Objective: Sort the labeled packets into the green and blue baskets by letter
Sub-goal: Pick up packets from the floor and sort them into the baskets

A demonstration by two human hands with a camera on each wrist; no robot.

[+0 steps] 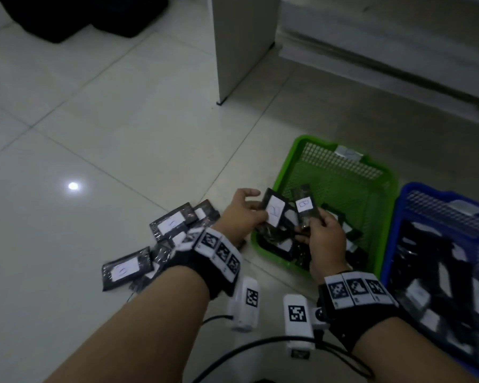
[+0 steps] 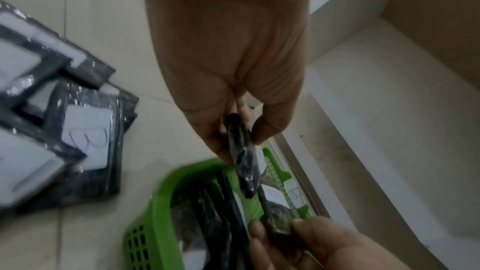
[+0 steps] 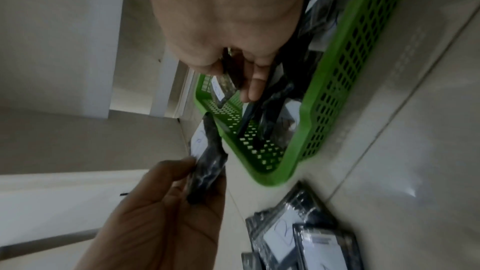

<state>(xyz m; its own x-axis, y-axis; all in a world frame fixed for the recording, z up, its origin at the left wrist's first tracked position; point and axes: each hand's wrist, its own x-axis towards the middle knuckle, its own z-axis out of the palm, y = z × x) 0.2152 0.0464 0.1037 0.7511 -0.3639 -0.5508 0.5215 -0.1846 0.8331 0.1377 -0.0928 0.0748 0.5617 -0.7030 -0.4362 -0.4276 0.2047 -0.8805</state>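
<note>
We hold one packet [image 1: 274, 210] in the left hand [image 1: 241, 214] and another [image 1: 305, 207] in the right hand [image 1: 325, 239], both pinched above the green basket [image 1: 382, 172]. Read each letter first, then drop it low; the blue basket [image 1: 398, 230] sits beside.
</note>
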